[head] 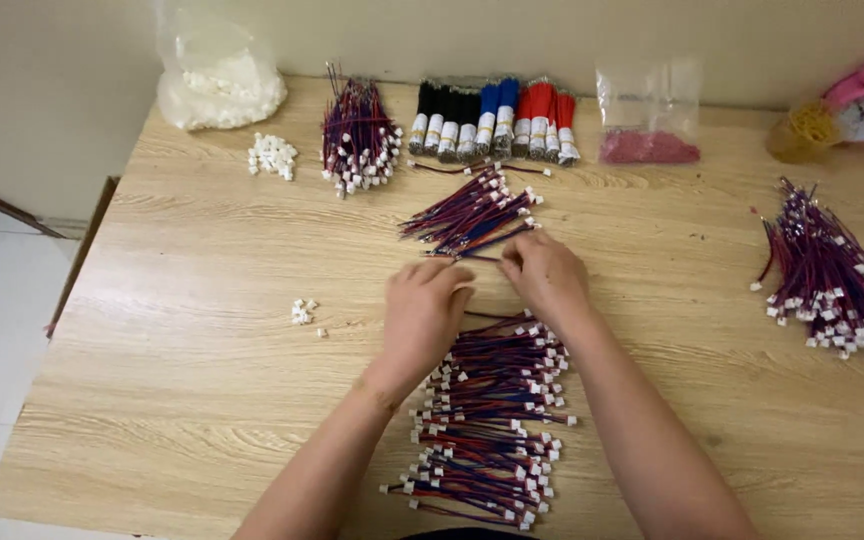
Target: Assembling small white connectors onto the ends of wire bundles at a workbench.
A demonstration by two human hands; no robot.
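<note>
— Nearest?
— Heaped red-blue wires (487, 420), white plastic plugs, on grained wood table (202, 330).
— Hands?
— Left hand (422, 310) and right hand (544, 272) pinch 1 thin wire (472, 258), lying left-right between them.

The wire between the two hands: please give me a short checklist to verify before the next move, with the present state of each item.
1. Both hands meet over one wire: ok. The left hand and the right hand are close together above the table.
2. Firm pinch on the wire: cannot tell, the fingers hide it.
3. Loose white connectors in reach: ok, a few white connectors lie left of the left hand.
4. Unfinished wires near: ok, a small fan of wires lies just beyond the hands.
5. Pile under the wrists undisturbed: cannot tell, the forearms cover part of it.
</note>
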